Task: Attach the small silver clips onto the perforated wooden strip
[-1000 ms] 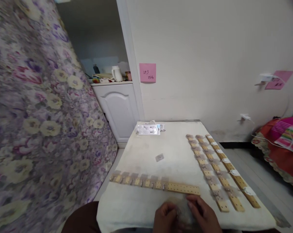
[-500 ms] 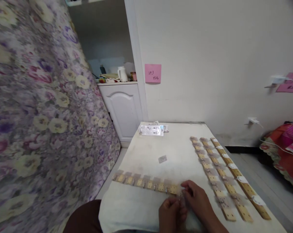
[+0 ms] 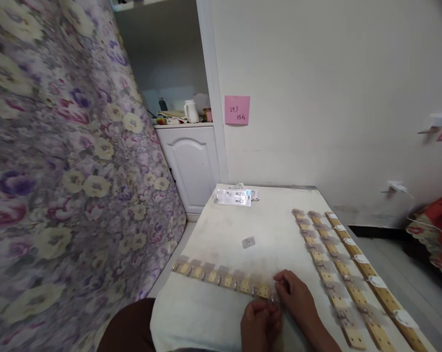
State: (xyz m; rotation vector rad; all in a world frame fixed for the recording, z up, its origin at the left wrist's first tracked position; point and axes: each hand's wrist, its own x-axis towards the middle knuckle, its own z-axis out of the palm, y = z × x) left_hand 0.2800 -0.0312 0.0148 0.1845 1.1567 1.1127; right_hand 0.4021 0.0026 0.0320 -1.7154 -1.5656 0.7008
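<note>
A pale wooden strip with small holes lies across the near part of the table. Along it sit several clear plastic cards, each with a small metal piece. At its right end, my left hand is closed, fingertips pinched just below a shiny metal piece; what they grip is hidden. My right hand comes in from the right, thumb and forefinger close together at the edge of a see-through card there, blurred against the cloth. A loose clear card with a metal piece lies beyond the strip.
On the right lie two similar carded strips and a darker strip with white round pieces. Flat clear packages rest at the table's far edge. A flowered curtain hangs left; a wall stands behind.
The whole view has shifted slightly, so the table's things appear a little further right. At the strip's right end, the metal piece shows more clearly between my hands, which stay in about the same place.
</note>
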